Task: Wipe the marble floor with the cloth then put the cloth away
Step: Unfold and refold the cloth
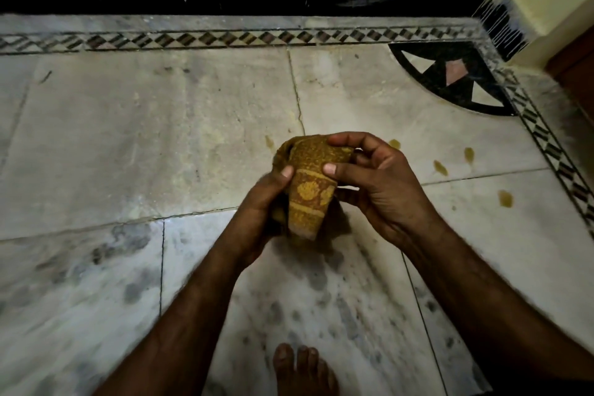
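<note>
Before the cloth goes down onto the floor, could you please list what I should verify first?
1. Hold on the yellow-and-brown patterned cloth, left hand gripping, right hand pinching: ok.
2. Yellowish spots on the pale marble floor located, right of the hands: ok.
3. Bare foot clear of those spots: ok.
4. Cloth damp enough: cannot tell.
5. Storage place in view: not ok.

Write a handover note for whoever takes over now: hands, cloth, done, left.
Left hand grips the cloth from the left; right hand pinches its top.
Cloth is bunched, held above the marble floor, off it.
Yellowish spots sit on the floor to the right.
Done: cloth in hand; wiping so far unclear.
Left: wipe those spots, then put the cloth away.
</note>
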The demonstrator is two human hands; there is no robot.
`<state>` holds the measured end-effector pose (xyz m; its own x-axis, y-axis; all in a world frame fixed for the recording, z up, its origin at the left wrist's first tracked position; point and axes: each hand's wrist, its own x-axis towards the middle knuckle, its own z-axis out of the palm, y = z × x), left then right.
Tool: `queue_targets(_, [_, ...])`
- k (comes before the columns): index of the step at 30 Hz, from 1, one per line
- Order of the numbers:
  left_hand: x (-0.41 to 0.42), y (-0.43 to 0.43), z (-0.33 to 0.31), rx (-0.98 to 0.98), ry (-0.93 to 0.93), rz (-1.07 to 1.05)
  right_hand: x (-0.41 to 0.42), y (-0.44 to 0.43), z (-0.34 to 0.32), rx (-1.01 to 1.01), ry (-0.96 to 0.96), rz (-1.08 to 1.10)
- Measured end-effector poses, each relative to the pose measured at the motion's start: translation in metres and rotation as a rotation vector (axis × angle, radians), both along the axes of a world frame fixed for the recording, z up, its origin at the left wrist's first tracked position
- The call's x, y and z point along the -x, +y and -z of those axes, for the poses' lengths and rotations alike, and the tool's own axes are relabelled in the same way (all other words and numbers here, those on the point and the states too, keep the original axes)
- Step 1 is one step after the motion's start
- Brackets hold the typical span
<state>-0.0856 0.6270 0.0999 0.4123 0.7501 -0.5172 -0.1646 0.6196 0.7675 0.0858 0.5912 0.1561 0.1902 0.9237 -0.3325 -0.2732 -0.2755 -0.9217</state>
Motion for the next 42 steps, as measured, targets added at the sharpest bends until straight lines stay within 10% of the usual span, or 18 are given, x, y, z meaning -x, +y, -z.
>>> queue_targets(4, [-0.002, -0.003, -0.004, -0.643, 0.323, -0.089, -0.003, 0.007, -0.007, -0.002, 0.005, 0.068])
queue_targets(9, [-0.019, -0.018, -0.036, -0.913, 0.263, 0.085, -0.006, 0.015, -0.017, 0.003, 0.019, 0.119])
queue_targets(16, [-0.02, 0.0, -0.066, -0.735, 0.096, -0.198, -0.009, 0.007, -0.041, -0.133, 0.12, 0.026])
queue_targets(23, [-0.007, 0.016, -0.092, -0.579, -0.014, -0.191, -0.003, -0.005, -0.041, -0.223, -0.355, -0.092])
queue_targets(30, [0.042, 0.047, -0.101, -0.473, -0.027, -0.046, -0.034, -0.006, -0.052, -0.114, -0.141, -0.102])
queue_targets(36, [0.077, 0.084, -0.085, -0.144, -0.207, -0.094, -0.064, 0.01, -0.07, -0.268, 0.44, -0.065])
queue_targets(42, [0.07, 0.052, -0.049, -0.099, 0.11, 0.256, -0.026, -0.012, 0.004, 0.178, 0.163, -0.149])
